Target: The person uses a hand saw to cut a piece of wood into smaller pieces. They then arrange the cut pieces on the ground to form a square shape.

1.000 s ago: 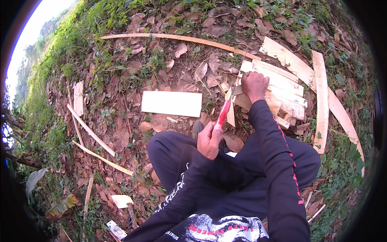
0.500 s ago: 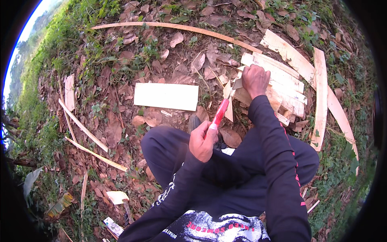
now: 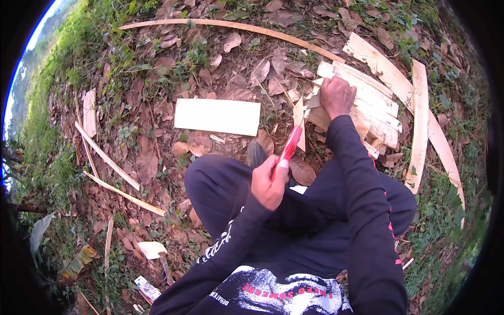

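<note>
My left hand (image 3: 269, 184) is wrapped round the red handle (image 3: 290, 144) of a tool whose thin metal end points away from me, toward my right hand. Just above a stack of pale wooden boards (image 3: 373, 107), my right hand (image 3: 337, 98) is closed in a fist. A flat grey metal piece (image 3: 313, 101) sticks out from under its fingers; how it joins the red-handled tool cannot be made out. Close to the metal end stands a pointed sliver of wood (image 3: 299, 121), beside the left edge of the stack.
A rectangular pale board (image 3: 217, 117) lies on the leafy ground, left of my hands. One long thin strip (image 3: 231, 27) curves across the far side. Wide planks (image 3: 418, 126) lie right of the stack, and narrow strips (image 3: 107, 156) at the left. My crossed legs (image 3: 226, 184) are near.
The view has shifted slightly, so the ground and boards appear a little higher. My left hand with the red handle is slightly nearer to me; my right hand stays at the stack.
</note>
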The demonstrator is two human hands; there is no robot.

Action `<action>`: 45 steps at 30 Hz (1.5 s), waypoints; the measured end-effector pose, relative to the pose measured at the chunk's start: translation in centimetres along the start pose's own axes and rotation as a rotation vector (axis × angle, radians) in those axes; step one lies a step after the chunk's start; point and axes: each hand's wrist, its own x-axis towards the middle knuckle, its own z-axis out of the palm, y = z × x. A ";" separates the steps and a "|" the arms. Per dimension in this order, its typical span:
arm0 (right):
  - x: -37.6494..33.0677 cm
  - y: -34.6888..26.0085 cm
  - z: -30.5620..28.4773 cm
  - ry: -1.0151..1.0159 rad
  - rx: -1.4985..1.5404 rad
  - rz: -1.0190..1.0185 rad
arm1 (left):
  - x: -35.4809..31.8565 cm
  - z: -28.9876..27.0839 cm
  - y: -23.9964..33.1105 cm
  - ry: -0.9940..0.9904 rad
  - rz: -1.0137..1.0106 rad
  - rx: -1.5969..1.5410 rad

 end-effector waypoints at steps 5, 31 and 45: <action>-0.2 -0.1 0.2 0.055 -0.014 -0.030 | -1.1 -1.1 1.6 -0.046 -0.034 -0.093; 0.0 0.2 0.1 -0.046 -0.038 0.031 | 2.1 0.1 0.9 -0.105 -0.005 0.033; 0.3 0.0 0.1 -0.048 -0.035 0.052 | -2.0 -4.1 1.5 -0.274 -0.024 0.029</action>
